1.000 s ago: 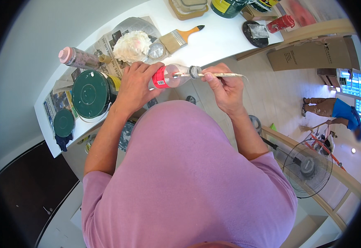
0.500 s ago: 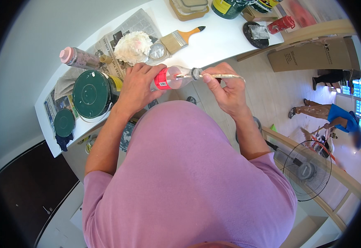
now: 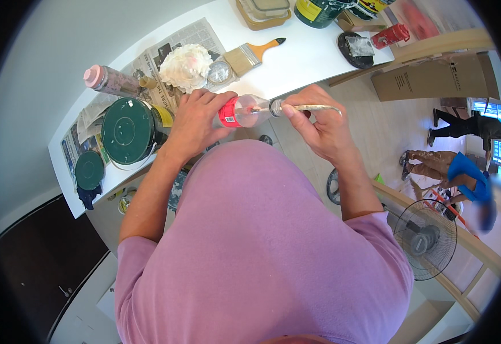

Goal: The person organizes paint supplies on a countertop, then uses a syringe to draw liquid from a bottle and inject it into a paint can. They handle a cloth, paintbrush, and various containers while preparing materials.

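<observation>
My left hand (image 3: 195, 119) is wrapped around the body of a clear plastic bottle (image 3: 253, 111) with a red label. The bottle lies sideways in the air at the table's near edge, its neck toward my right hand (image 3: 323, 121). Between the thumb and fingers of that hand is a slim paint-stained paintbrush (image 3: 314, 107). Its far end passes through the bottle neck into the bottle. Beyond the left hand, a crumpled whitish clump (image 3: 185, 66) sits on newspaper (image 3: 196, 31), beside a round clear lid (image 3: 219, 72) and a wide paintbrush (image 3: 249, 56).
On the white table (image 3: 313, 54) stand a green-lidded paint bucket (image 3: 126, 129), a pinkish bottle (image 3: 110, 80), a food container (image 3: 263, 14) and a red can (image 3: 390, 36). A fan (image 3: 425, 239) is at right, with two people (image 3: 462, 172) beyond a wooden rail (image 3: 473, 235).
Both hands, the bottle and the slim paintbrush have shifted slightly to the right. The grips look the same. At far right, the two people have changed position.
</observation>
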Demonstrator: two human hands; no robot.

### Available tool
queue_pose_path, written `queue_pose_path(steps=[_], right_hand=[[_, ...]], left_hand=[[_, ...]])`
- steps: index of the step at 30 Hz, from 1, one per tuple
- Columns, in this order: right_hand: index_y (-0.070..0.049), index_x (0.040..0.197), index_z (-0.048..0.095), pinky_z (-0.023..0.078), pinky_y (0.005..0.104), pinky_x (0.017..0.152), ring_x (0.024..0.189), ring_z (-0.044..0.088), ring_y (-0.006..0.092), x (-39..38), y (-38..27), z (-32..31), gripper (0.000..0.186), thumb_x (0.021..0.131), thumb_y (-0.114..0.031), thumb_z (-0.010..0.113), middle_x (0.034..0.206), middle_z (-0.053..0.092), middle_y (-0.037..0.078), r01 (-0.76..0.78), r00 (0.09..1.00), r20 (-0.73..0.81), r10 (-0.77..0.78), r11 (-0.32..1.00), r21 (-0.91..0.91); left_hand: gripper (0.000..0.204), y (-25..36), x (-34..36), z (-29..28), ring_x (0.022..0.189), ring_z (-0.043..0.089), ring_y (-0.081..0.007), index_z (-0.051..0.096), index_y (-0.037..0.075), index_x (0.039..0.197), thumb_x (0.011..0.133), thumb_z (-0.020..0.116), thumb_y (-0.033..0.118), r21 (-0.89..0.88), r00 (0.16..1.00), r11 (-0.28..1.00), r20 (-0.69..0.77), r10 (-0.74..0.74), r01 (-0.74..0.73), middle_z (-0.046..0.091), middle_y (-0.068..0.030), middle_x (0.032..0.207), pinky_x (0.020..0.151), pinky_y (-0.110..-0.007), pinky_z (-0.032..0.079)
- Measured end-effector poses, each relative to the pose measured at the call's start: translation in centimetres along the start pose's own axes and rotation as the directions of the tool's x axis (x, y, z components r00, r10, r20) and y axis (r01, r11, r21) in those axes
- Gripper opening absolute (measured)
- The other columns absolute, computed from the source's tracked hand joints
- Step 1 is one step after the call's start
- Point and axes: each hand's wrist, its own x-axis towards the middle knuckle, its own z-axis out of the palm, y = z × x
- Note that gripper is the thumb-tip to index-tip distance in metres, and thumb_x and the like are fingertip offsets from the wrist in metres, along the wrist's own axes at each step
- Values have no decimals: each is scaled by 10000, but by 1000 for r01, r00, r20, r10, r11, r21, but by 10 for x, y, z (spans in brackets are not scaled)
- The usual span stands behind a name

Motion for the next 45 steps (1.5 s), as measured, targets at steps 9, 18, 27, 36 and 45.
queue_pose_path(steps=[9, 18, 27, 36, 45], right_hand=[[-25, 944, 719, 512, 317, 642, 793, 642, 190, 6, -13, -19, 86, 947, -107, 746, 907, 727, 63, -45, 999, 25, 46, 998, -35], [1, 1001, 729, 491, 249, 650, 734, 602, 95, 2, -1, -30, 104, 999, -101, 704, 883, 700, 43, -180, 955, -173, 242, 933, 312], [3, 1017, 660, 508, 261, 639, 732, 613, 116, 2, 20, -51, 235, 1083, -211, 592, 836, 665, 68, -102, 830, -411, 376, 828, 551], [-25, 955, 672, 501, 260, 587, 691, 643, 99, 18, 107, 51, 318, 1045, -328, 636, 766, 695, 52, -561, 773, -116, 624, 758, 333], [29, 964, 696, 552, 478, 812, 885, 721, 398, 84, 156, 200, 411, 1009, -367, 593, 912, 735, 242, -484, 814, 285, 506, 863, -146]], left_hand=[[719, -1, -2, 2, 1180, 562, -307, 629, 122, 1375, 723, 880, 294, -18, 1000, 1000, 9, -5, 5, 677, -120, 1180, 1025, -436, 412], [724, -9, -8, 8, 1156, 573, -317, 633, 80, 1361, 722, 885, 307, -80, 1000, 997, -13, -24, 23, 675, -134, 1166, 1032, -439, 423], [756, -35, -32, 35, 1112, 609, -353, 613, 52, 1382, 732, 896, 315, -395, 969, 899, -71, -237, 190, 697, -164, 1173, 995, -444, 468], [695, -39, -57, 29, 1121, 658, -185, 612, -4, 1344, 783, 915, 273, -737, 849, 614, -105, -517, 283, 710, -131, 1227, 1004, -345, 497], [690, -61, -98, 6, 1210, 632, -208, 532, -13, 1398, 804, 876, 44, -883, 702, 468, -356, -617, -37, 650, -123, 1333, 1081, -374, 475]])
